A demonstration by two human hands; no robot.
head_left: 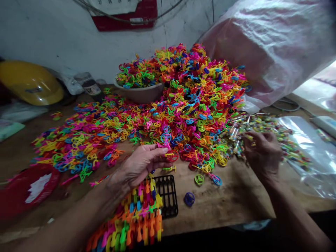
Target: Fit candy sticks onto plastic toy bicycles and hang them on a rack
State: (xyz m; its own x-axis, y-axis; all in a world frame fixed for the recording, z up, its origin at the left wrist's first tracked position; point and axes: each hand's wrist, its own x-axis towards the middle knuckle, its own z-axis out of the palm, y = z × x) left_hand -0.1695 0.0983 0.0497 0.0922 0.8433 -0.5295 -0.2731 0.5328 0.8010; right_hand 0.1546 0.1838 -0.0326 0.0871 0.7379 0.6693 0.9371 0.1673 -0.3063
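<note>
My left hand (148,159) pinches a small plastic toy bicycle (166,144) between thumb and fingers, over the middle of the table. The bicycle has a pink frame, a blue wheel and a red wheel. My right hand (264,154) is at the pile of small clear tubes with coloured filling (236,131), its fingers curled together. What lies between those fingertips is too small and blurred to make out. Below my left hand sit rows of colourful plastic pieces (139,220), beside a black slotted rack (168,196).
A big heap of toy bicycles (199,101) spreads across the table, around a heaped bowl (140,93). A large plastic bag (267,52) stands at the back right. Clear plastic sheets (301,140), a red dish (48,190), a jar (90,85) and a yellow helmet (31,82) lie around.
</note>
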